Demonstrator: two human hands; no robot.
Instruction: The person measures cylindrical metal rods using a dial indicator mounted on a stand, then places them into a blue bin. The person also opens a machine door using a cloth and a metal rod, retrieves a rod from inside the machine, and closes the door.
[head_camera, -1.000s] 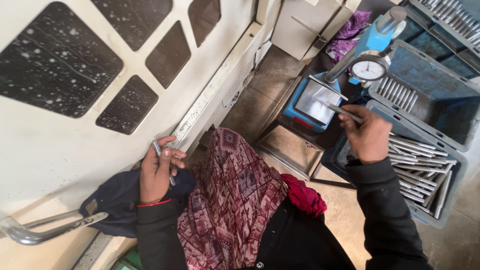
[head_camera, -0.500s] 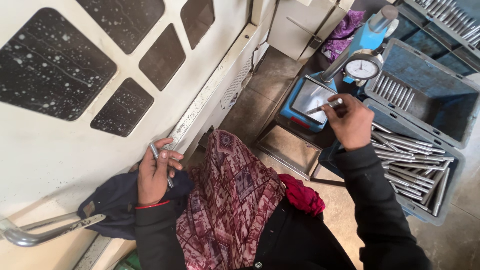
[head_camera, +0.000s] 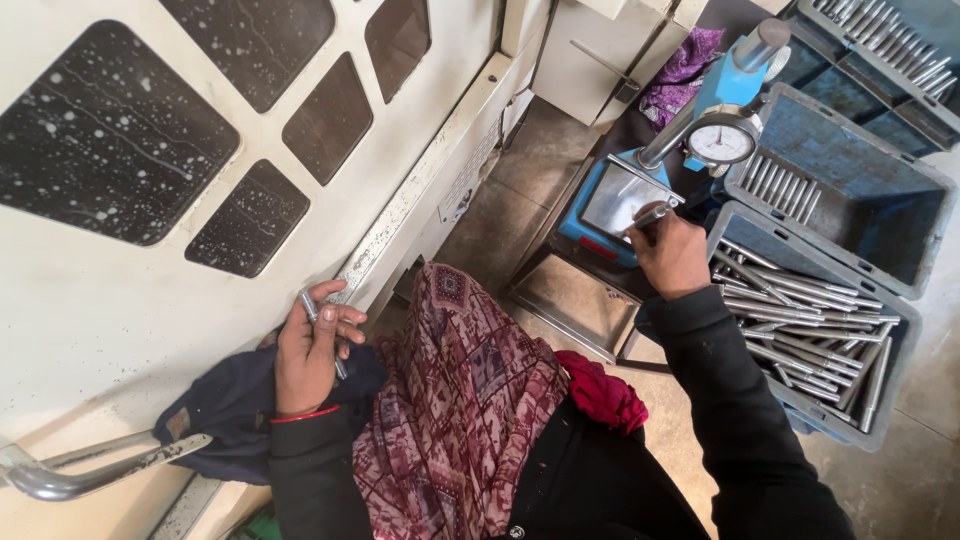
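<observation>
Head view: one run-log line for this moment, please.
left hand: holds thin metal rods | right hand: holds metal pin on flat plate of blue dial-gauge stand | grey crate of rods: beside

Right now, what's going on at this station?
A person stands between a cream machine door and a gauging setup. The right hand holds a slim metal pin against the plate of a blue dial gauge stand, below the round dial. The left hand holds another metal pin near the machine door, over a dark cloth. A blue-grey crate of similar pins sits beside the right arm.
</observation>
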